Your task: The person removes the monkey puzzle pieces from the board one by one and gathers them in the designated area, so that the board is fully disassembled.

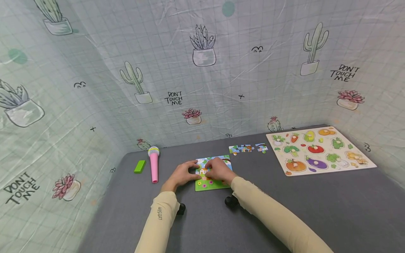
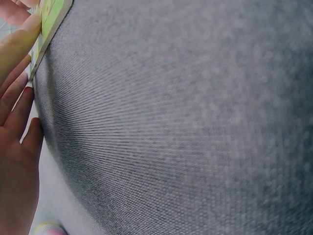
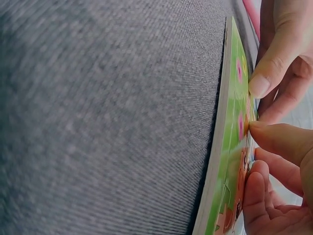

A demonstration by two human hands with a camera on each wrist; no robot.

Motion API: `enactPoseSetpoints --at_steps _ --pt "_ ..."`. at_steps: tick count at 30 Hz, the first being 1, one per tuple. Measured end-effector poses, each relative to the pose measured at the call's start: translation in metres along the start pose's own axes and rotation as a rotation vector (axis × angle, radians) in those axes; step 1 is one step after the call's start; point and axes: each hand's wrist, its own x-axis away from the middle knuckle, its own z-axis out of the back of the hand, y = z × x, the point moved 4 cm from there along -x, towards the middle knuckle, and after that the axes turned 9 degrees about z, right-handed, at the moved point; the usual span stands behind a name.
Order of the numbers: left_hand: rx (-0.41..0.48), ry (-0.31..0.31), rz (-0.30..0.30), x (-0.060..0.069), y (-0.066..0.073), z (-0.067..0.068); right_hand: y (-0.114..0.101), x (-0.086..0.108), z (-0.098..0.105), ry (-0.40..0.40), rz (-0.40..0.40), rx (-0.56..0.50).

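A bright jigsaw puzzle (image 1: 212, 185) with green grass and flowers lies flat on the grey table. My left hand (image 1: 184, 173) is at its left side, fingers spread along the edge and thumb resting on the picture. From the right, my right hand (image 1: 219, 171) reaches over the middle, its thumb and fingertips down on the surface. In the right wrist view, its thumb (image 3: 281, 139) touches the puzzle close to the left thumb (image 3: 274, 73). Whether a piece is pinched there is hidden. Loose puzzle pieces (image 1: 246, 148) lie behind the puzzle to the right.
A pink toy microphone (image 1: 154, 165) and a green block (image 1: 140, 167) lie on the left. On the right is a vegetable peg board (image 1: 321, 151). A patterned cloth (image 1: 221, 80) hangs round the back and sides of the table (image 1: 202, 225).
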Motion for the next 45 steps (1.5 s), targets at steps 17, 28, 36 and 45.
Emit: enactPoseSetpoints --at_steps 17,28,36,45 --pt "-0.018 -0.004 -0.012 -0.001 0.002 0.0 -0.006 0.006 0.004 0.012 -0.111 -0.068" --pt "-0.022 0.009 -0.004 -0.001 0.002 0.0 -0.008 0.006 0.003 0.025 -0.001 -0.056" --pt "-0.026 0.013 -0.003 -0.001 0.0 0.0 -0.01 0.005 0.002 0.033 -0.014 -0.063" --pt "-0.024 0.008 -0.009 0.001 0.0 0.0 0.003 0.012 0.006 0.059 -0.132 -0.22"
